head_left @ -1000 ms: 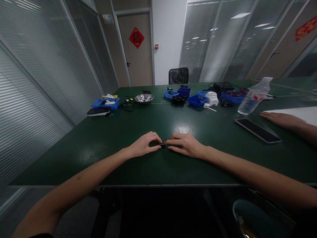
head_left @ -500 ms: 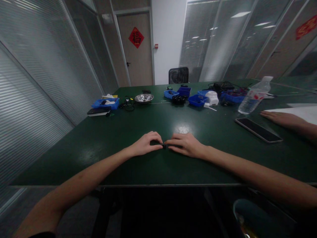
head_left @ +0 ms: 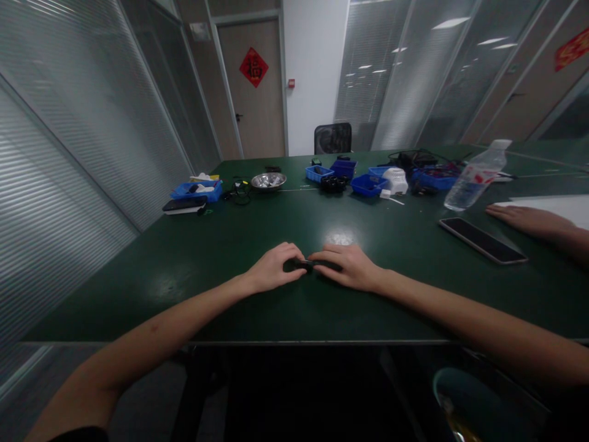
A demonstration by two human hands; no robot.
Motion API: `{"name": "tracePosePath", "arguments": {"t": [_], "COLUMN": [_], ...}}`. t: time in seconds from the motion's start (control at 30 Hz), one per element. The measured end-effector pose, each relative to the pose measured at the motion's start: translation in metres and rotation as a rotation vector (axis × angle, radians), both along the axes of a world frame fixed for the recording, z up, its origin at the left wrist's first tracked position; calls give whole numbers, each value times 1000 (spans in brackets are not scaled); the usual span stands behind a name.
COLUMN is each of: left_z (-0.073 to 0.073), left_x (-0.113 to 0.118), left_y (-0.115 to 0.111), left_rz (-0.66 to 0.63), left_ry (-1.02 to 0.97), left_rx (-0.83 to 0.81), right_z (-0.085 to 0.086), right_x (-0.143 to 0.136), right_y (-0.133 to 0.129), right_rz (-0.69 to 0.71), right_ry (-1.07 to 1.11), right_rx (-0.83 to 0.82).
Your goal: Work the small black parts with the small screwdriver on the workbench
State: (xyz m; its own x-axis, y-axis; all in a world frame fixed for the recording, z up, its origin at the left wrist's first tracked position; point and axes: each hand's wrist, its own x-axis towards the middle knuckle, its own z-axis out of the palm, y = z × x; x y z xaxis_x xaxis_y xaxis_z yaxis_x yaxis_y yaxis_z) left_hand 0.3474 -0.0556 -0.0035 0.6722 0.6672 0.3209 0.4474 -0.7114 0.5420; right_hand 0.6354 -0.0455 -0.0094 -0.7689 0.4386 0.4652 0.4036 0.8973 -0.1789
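A small dark object [head_left: 307, 265] is between my two hands, low over the green table [head_left: 257, 319]; its exact shape is too small to tell. My left hand [head_left: 278, 267] has its thumb and fingers closed on the object's left side. From the right, my right hand [head_left: 346, 266] pinches the object's other side, with a dark part showing under its fingers. The fingertips of both hands are close together.
A phone [head_left: 483, 240] and a clear bottle [head_left: 476, 177] are on the right, beside another person's hand [head_left: 529, 220] on white paper. Farther back are a metal bowl [head_left: 268, 181], blue trays [head_left: 368, 185], cables and a black notebook [head_left: 184, 205].
The dark object has tilted or turned slightly, and more of it shows between my hands. Both hands have shifted very little. The camera view has moved slightly.
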Motion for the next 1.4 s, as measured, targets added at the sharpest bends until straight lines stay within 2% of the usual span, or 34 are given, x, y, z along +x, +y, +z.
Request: {"name": "tracePosePath", "arguments": {"t": [0.17, 0.27, 0.4, 0.57, 0.63, 0.97, 1.2, 1.4], "left_z": [-2, -5, -8, -9, -9, -13, -16, -6], "left_x": [-8, -16, -25, -30, -30, -40, -44, -37], "left_y": [7, 14, 20, 23, 23, 22, 26, 20], "left_rz": [122, 166, 155, 111, 107, 97, 75, 129], "left_ry": [-43, -29, 54, 105, 134, 405, 400, 304], "left_rx": [-86, -82, 1, 44, 43, -11, 5, -12], "right_z": [4, 4, 2, -1, -2, -6, -1, -2], "right_x": [0, 0, 1, 1, 1, 2, 2, 2], "right_y": [-2, -2, 1, 8, 10, 14, 11, 13], "right_rz": [-58, -73, -135, -337, -371, -354, -356, -352], "right_ry": [45, 53, 28, -112, -151, -136, -138, -136], "right_rx": [-65, -84, -80, -83, -84, -81, -93, -103]}}
